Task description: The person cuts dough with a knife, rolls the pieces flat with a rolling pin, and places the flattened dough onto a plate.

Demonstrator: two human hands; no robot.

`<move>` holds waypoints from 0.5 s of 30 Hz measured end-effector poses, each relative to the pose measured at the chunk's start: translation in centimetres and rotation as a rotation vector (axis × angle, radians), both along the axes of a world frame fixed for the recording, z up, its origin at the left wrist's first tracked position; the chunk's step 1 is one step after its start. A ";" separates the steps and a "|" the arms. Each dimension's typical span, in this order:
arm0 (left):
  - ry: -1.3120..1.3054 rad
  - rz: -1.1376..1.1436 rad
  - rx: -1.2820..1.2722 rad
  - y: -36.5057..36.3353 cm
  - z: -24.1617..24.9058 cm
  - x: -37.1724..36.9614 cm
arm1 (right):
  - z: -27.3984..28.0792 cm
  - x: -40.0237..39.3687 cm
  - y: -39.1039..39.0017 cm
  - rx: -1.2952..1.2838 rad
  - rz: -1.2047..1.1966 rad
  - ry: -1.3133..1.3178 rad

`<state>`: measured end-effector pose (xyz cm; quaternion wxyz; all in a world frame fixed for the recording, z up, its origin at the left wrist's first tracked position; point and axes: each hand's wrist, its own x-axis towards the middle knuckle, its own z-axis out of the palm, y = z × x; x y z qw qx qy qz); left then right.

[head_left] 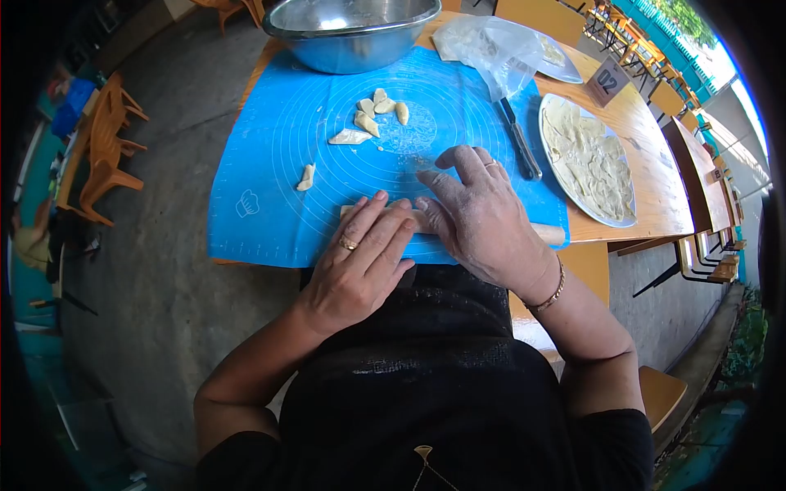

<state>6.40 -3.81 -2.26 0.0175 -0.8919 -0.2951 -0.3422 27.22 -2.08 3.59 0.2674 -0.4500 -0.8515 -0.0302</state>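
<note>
A wooden rolling pin (544,233) lies along the near edge of a blue silicone mat (270,155). Flat across its left part rests my left hand (360,262), fingers stretched out. My right hand (483,209), dusted with flour, is over the pin's middle, with bent fingers and a gap between thumb and forefinger. Several cut dough pieces (367,123) sit in a cluster beyond my hands, with a flatter dough piece (350,137) just in front of them. Another small piece of dough (306,177) lies apart, to the left. Loose flour whitens the mat's middle.
A steel bowl (352,49) stands at the mat's far edge. On the right are a knife (521,143), a plate of flattened dough sheets (585,159) and a number sign (607,80). A plastic bag (483,49) partly covers another plate (565,69). Orange chairs (106,155) stand left.
</note>
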 end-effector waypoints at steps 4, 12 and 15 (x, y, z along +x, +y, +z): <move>-0.083 0.025 0.022 0.1 -0.6 -0.3 | -0.3 -0.6 -0.1 -0.121 0.125 0.091; -0.024 0.069 0.061 0.1 -0.6 -0.2 | -1.9 -2.7 1.9 -0.154 -0.082 -0.132; 0.000 0.071 0.050 0.2 -0.6 -0.3 | -2.6 -2.8 2.6 -0.152 -0.106 -0.133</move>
